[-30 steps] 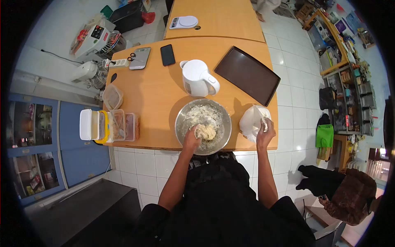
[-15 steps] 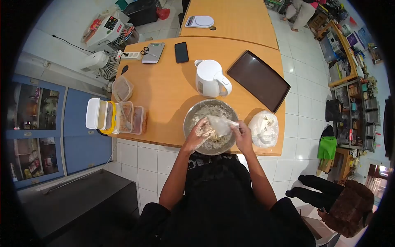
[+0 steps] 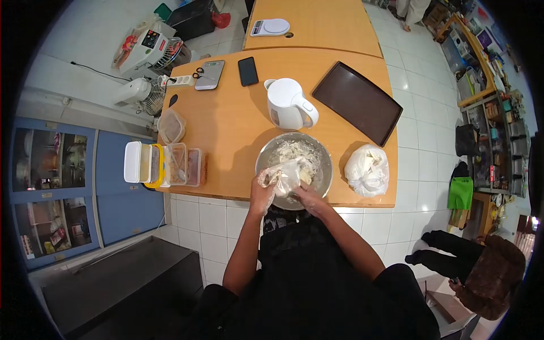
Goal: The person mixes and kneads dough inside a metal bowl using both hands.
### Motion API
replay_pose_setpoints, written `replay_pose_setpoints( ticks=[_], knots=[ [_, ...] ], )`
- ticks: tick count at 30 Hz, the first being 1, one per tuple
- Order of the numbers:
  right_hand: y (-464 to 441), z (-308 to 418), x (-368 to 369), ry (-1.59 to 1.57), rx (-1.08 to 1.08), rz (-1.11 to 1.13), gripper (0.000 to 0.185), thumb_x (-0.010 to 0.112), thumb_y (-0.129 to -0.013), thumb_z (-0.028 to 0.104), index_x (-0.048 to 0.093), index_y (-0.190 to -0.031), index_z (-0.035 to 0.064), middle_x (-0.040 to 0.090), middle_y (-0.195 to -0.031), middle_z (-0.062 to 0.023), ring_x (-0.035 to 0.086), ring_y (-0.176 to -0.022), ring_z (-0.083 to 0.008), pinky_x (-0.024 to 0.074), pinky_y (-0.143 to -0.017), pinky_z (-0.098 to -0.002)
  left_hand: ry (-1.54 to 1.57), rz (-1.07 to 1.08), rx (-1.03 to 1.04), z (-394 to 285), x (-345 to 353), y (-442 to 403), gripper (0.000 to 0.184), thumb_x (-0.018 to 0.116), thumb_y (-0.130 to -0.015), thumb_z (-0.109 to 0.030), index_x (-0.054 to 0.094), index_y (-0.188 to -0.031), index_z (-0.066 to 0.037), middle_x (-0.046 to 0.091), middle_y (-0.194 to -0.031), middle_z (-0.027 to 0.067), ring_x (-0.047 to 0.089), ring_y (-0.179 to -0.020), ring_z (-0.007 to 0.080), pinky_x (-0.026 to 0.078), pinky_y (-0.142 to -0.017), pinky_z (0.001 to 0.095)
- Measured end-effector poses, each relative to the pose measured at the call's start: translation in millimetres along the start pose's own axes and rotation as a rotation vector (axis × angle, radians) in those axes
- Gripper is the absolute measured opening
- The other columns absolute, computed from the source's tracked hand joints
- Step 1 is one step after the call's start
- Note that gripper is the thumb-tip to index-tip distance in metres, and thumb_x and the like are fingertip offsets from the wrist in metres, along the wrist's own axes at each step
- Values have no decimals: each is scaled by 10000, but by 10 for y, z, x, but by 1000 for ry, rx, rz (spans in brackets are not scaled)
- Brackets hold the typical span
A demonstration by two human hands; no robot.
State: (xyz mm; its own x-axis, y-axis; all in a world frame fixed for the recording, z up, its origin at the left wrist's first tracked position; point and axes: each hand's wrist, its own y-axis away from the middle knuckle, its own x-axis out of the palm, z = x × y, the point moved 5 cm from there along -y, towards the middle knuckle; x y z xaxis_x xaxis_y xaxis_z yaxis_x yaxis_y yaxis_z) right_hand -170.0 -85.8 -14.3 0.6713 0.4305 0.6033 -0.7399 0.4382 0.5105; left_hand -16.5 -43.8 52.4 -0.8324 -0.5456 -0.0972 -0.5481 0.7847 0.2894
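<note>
A metal mixing bowl (image 3: 325, 156) stands at the table's front edge, with rough, floury dough (image 3: 294, 150) inside. Over its near left rim is my left hand (image 3: 262, 191), with a crumpled clear plastic glove (image 3: 285, 177) about it, smeared with dough. The glove spreads over the bowl and hides my left fingers. From the near right side, my right hand (image 3: 310, 199) reaches in, bare, its fingers together at the glove's lower edge; the fingertips are partly hidden. A white electric kettle (image 3: 286, 102) stands just behind the bowl. To its right sits a white plastic bag (image 3: 367, 171).
A dark baking tray (image 3: 357, 102) lies at the back right. Plastic food containers (image 3: 175, 161) line the left edge. Farther back are a phone (image 3: 248, 71), scissors on a grey scale (image 3: 211, 76) and a white scale (image 3: 271, 27). Another person (image 3: 481, 266) is at the right.
My right hand has moved down and left, closer to my left hand. The plastic, stretched between both hands before, now bunches lower over the bowl. The view has shifted slightly.
</note>
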Motion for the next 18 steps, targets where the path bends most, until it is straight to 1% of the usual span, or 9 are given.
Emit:
replay_pose_setpoints(
  ticks=[3,4,5,7,10,13,15,18],
  knots=[
    [148,-44,99,221,97,46,562,569,-951,303,362,-1391,21,496,-1300,-82,479,-1168,-176,407,-970,-326,3,-80,-62,19,-21,21,313,605,-775,54,594,-1088,50,658,-1011,115,614,-924,157,484,-821,293],
    [143,-71,115,196,40,37,523,584,-942,312,416,-1351,33,537,-1232,-62,503,-1111,-158,432,-921,-314,-38,-77,-40,168,-52,-14,312,603,-768,56,597,-1081,50,662,-1003,116,618,-918,161,485,-819,295],
    [162,-120,95,149,69,39,506,585,-940,321,433,-1333,41,547,-1208,-53,511,-1083,-146,440,-892,-310,-79,-73,-19,403,-113,-74,312,601,-761,57,600,-1073,51,665,-994,118,621,-911,165,486,-816,296],
    [258,-87,150,56,124,46,473,589,-936,338,468,-1296,58,569,-1158,-35,529,-1026,-122,455,-835,-301,-137,-76,-3,378,-101,-64,308,599,-750,59,607,-1058,51,670,-974,119,628,-894,173,489,-809,300],
    [423,9,183,53,248,-12,431,585,-934,372,506,-1243,83,595,-1084,-11,555,-942,-99,451,-765,-289,-169,-67,-11,360,-34,-41,293,598,-740,58,618,-1033,51,677,-942,120,637,-865,183,494,-790,305],
    [415,-98,115,32,277,-24,432,576,-932,406,517,-1220,90,612,-1040,0,582,-882,-105,444,-736,-288,-176,-35,4,402,-3,-47,268,593,-740,59,631,-1005,48,681,-918,123,643,-843,186,499,-772,309],
    [423,-140,71,23,278,-35,428,574,-932,406,518,-1218,92,617,-1019,1,592,-865,-111,444,-737,-287,-188,-39,27,370,35,-32,255,593,-739,57,639,-990,46,683,-908,125,643,-837,185,501,-766,311],
    [415,-167,62,-7,282,-24,421,572,-934,404,521,-1214,94,620,-1025,-2,599,-861,-115,444,-739,-288,-180,-60,-18,334,32,-57,242,593,-740,57,641,-977,48,684,-900,123,644,-824,186,503,-756,310]
  ],
)
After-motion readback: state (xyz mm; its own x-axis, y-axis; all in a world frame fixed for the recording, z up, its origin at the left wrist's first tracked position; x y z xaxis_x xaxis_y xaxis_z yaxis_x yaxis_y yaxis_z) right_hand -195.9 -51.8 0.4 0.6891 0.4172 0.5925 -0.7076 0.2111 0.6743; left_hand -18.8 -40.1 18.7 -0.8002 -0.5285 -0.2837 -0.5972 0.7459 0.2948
